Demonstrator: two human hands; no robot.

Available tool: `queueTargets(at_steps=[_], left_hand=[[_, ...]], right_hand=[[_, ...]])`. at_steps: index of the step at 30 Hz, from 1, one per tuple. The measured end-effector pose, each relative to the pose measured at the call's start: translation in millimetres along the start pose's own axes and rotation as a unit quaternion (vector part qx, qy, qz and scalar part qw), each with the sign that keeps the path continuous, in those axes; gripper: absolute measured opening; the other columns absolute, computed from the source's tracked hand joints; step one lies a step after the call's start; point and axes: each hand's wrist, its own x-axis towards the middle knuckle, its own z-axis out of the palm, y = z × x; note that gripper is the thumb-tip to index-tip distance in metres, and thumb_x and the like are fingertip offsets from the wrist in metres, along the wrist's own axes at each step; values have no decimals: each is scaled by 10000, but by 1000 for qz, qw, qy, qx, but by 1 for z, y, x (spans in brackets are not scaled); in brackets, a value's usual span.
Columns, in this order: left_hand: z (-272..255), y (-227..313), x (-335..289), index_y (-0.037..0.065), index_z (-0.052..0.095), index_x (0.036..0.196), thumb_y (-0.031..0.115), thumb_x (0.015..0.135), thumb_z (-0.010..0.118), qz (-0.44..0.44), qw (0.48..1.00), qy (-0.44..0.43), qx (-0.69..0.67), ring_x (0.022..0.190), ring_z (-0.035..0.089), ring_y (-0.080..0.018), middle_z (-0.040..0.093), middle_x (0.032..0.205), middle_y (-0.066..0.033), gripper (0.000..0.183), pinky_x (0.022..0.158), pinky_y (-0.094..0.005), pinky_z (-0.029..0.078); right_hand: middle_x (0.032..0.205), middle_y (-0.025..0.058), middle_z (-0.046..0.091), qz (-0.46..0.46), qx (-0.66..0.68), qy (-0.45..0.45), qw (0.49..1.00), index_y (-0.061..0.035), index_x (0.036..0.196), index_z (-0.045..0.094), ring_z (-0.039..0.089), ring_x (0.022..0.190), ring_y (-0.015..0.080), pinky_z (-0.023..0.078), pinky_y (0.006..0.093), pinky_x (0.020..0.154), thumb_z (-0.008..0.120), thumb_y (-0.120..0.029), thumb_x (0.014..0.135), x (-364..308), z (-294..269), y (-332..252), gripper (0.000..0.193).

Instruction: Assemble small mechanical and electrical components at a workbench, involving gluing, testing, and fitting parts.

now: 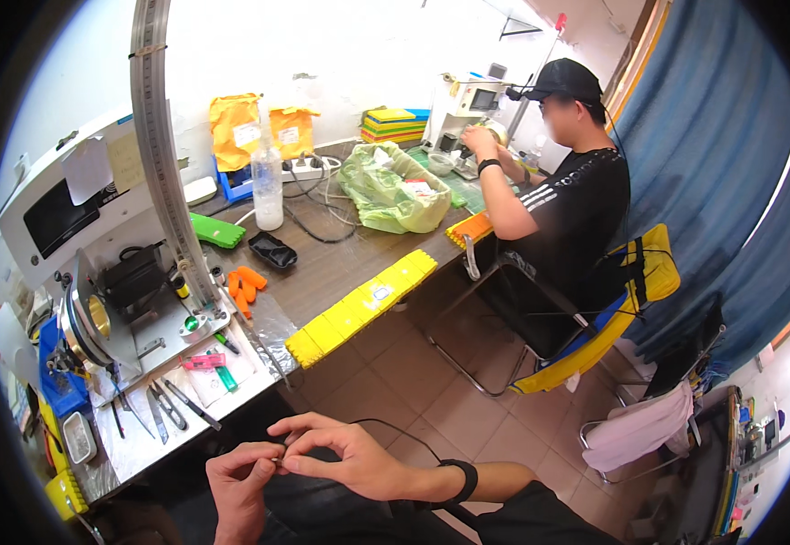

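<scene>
Low in the picture, above my dark-clothed lap, my left hand [239, 481] and my right hand [351, 461] meet at their fingertips. Both are closed in a pinch around a tiny thing [278, 460], which is too small to name and mostly covered by the fingers. A black band [464, 480] circles my right wrist, and a thin black cord [404, 427] arcs behind that hand. The nearest tools lie on the bench at the left: tweezers [170, 406], a pink-handled tool [204, 361] and a green one [223, 374].
A machine with a round metal disc [82, 318] stands on the left bench beside a tall ruled post [154, 118]. Yellow strips [363, 304] edge the dark table. A bottle [268, 191] and a green-lined basket [395, 195] stand there. A co-worker [558, 173] sits beyond.
</scene>
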Motion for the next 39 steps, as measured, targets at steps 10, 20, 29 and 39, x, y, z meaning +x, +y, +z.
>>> queueTargets(at_steps=[10, 20, 29, 39], left_hand=[[4, 0, 30, 2, 708, 1100, 134, 935, 655, -21, 998, -17, 53, 881, 655, -101, 715, 981, -53, 217, 816, -241, 524], [-4, 15, 71, 59, 672, 846, 72, 747, 690, 364, 781, -42, 505, 901, 583, -236, 632, 887, -54, 102, 744, -353, 509], [13, -10, 127, 74, 686, 856, 111, 764, 682, 277, 834, -129, 459, 901, 626, -322, 662, 909, -110, 99, 778, -417, 512], [20, -15, 168, 35, 692, 996, 43, 832, 689, 190, 834, -234, 463, 996, 641, -307, 683, 1055, -112, 165, 862, -375, 510]], right_hand=[[1186, 128, 582, 43, 8, 179, 983, 30, 865, 687, 567, 1068, 168, 465, 283, 897, 654, 7, 833, -7, -46, -11, 51], [1159, -8, 626, 58, 109, 180, 976, -46, 1178, 616, 579, 990, 65, 433, 257, 850, 628, -135, 944, 8, -118, 33, 250], [1179, 103, 612, 83, 6, 249, 965, 35, 981, 678, 580, 1045, 152, 472, 274, 876, 648, -52, 888, 14, -122, 40, 131], [1043, 45, 592, 84, 48, 166, 981, 11, 944, 679, 555, 955, 101, 426, 234, 870, 644, -30, 907, 28, -126, 82, 65]])
